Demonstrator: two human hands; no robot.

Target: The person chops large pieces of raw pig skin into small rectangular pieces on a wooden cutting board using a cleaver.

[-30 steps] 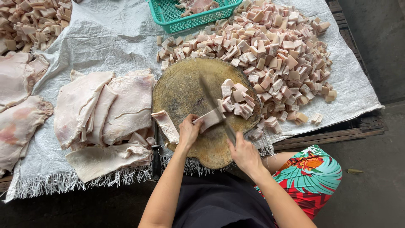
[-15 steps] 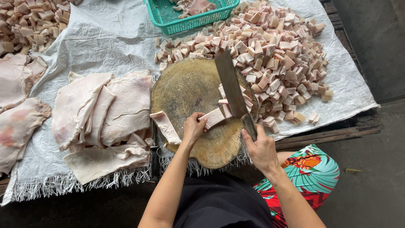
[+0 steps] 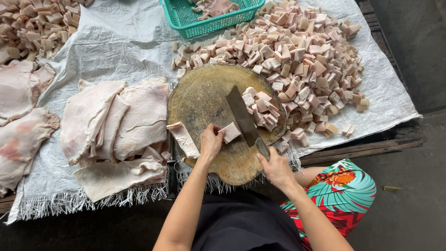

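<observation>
Here, a strip of pale pork fat (image 3: 231,132) is pinned to a round wooden chopping block (image 3: 204,100) by the left hand (image 3: 211,142), its grip clenched on the strip's near end so the meat cannot slide under the blade. A cleaver (image 3: 242,115) is held in the right hand (image 3: 275,166), the grip closed tight around the handle, with the blade laid just right of the left fingertips and touching the strip. A second strip (image 3: 183,139) is kept just left of the holding hand, within reach. Cut cubes (image 3: 261,108) are gathered just beyond the blade on the block's far right, and a far larger heap of cubes (image 3: 297,60) is spread over the white woven sheet (image 3: 116,42) covering the surface. Uncut slabs of skin and fat (image 3: 111,125) are stacked well left of the grip, and a green plastic basket (image 3: 195,21) is set at the far edge.
</observation>
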